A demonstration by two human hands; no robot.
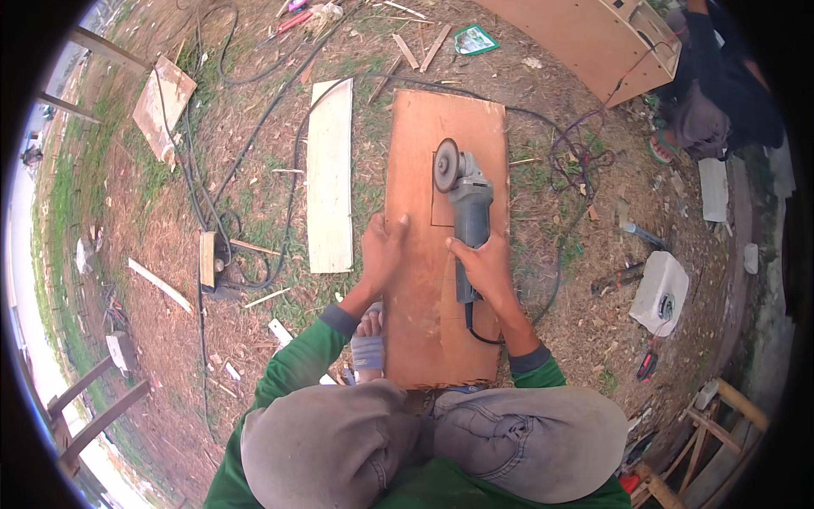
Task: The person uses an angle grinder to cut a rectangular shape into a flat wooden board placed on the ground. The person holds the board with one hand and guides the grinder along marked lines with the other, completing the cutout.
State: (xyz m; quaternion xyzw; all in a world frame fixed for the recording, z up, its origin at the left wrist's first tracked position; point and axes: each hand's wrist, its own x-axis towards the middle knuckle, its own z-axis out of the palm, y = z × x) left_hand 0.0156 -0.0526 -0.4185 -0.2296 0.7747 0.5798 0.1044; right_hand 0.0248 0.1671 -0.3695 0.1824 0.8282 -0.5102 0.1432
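Observation:
A reddish-brown wooden board [424, 314] lies lengthwise before my knees, with a dark rectangular outline drawn on its upper half. My right hand [487, 267] is wrapped round the grey body of an angle grinder [471, 212]. The grinder's round disc [445, 165] points away from me, over the marked outline; whether it touches the wood I cannot tell. At the board's left edge, my left hand [384, 250] grips the side, thumb on top and the other fingers partly hidden. A black cord runs from the grinder's near end over the board.
A pale plank [331, 178] lies left of the board. Black cables [288, 195] wind across the grass and dirt. A large wooden box [585, 42] stands at the far right, beside a crouching person [721, 93]. A whitish block [661, 293] lies at the right.

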